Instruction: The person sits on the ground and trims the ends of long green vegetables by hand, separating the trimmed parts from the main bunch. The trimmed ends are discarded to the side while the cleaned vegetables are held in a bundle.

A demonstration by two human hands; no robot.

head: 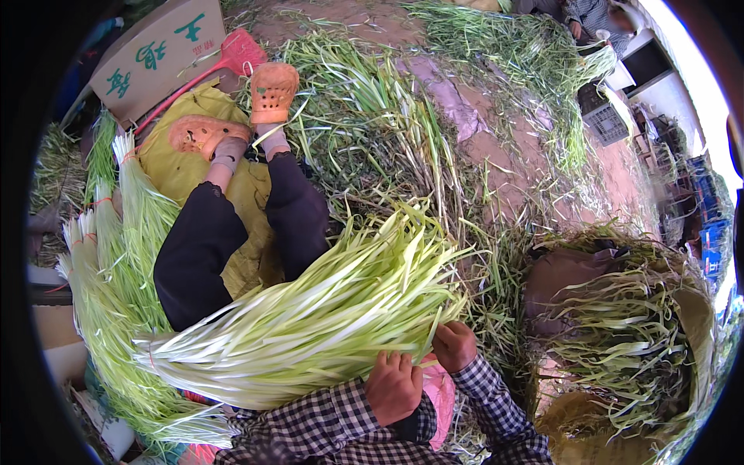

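Note:
A large bundle of long, flat pale-green and white leaves, looking like garlic chives (302,325), lies across my lap, its white end tied with a thin band at the left. My left hand (395,386) rests at the bundle's lower edge, fingers curled at the leaves; whether it grips any is hidden. My right hand (455,346) is closed around the tip of a leaf at the bundle's right end. Several tied bundles (131,279) lie to the left, their white ends bound with red bands.
Loose leaves (372,122) cover the ground ahead. A cardboard box (157,55) and a red fly swatter (241,52) stand beyond my feet. At right is a heap of wilted leaves (628,337). A co-worker (596,23) sits at top right near a plastic crate (606,123).

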